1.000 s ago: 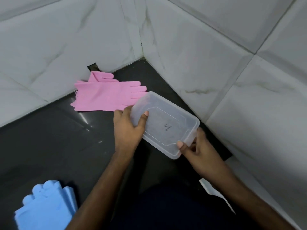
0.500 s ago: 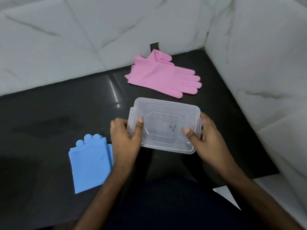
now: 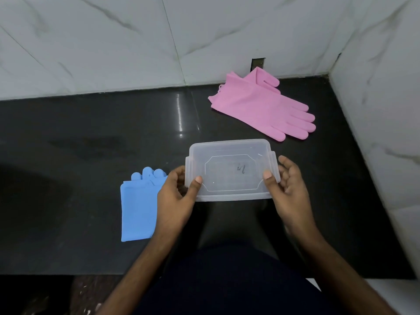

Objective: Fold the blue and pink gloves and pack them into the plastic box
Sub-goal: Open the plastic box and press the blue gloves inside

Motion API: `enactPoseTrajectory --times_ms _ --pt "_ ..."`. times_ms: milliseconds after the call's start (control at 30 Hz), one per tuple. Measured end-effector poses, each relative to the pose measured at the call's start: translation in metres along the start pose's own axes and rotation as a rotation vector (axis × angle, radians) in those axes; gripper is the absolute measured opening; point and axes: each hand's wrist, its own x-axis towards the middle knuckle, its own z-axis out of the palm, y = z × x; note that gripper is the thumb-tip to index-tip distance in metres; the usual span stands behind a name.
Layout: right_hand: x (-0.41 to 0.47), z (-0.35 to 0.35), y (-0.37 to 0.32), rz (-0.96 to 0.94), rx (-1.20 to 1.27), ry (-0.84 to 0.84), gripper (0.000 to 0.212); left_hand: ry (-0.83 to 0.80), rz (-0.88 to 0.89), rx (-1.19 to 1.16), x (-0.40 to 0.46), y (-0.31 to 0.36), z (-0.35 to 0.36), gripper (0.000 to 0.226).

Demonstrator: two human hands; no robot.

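A clear plastic box (image 3: 230,169) with its lid on sits low over the black counter, held at both short ends. My left hand (image 3: 176,198) grips its left end, thumb on the lid. My right hand (image 3: 287,189) grips its right end, thumb on the lid too. The blue gloves (image 3: 138,210) lie folded flat just left of my left hand, fingers pointing away from me. The pink gloves (image 3: 261,105) lie stacked and unfolded at the back right, fingers pointing right.
The black counter (image 3: 91,144) is walled by white marble tiles (image 3: 113,42) behind and a side wall (image 3: 381,110) on the right. A small dark socket (image 3: 258,63) sits in the back wall above the pink gloves. My dark-clothed body is at the near edge.
The view has swung left and the box has turned square to me, coming from the right corner to the counter's middle. Both hands keep their grip; the blue gloves now show fully.
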Motion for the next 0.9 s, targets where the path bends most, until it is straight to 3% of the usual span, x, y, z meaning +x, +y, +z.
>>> enactPoseTrajectory --times_ms 133,300,467,600,767,900 --pt "-0.007 0.007 0.018 -0.074 0.100 0.021 0.043 -0.079 0.054 -0.060 -0.001 0.000 -0.002 0.050" --pt "-0.004 0.004 0.026 -0.085 0.179 -0.011 0.051 -0.236 0.078 -0.205 -0.011 -0.009 -0.001 0.097" --pt "-0.003 0.004 0.023 -0.049 0.337 0.002 0.060 -0.212 0.138 -0.251 -0.005 -0.007 0.001 0.083" --pt "-0.001 0.003 0.023 -0.058 0.393 -0.021 0.058 -0.209 0.139 -0.230 0.000 -0.008 0.002 0.088" --pt "0.004 0.008 0.027 -0.105 0.371 -0.029 0.048 -0.204 0.120 -0.221 0.007 -0.008 -0.002 0.091" --pt "0.005 0.015 0.031 -0.191 0.188 -0.092 0.044 -0.193 0.140 -0.231 0.013 -0.006 -0.005 0.081"
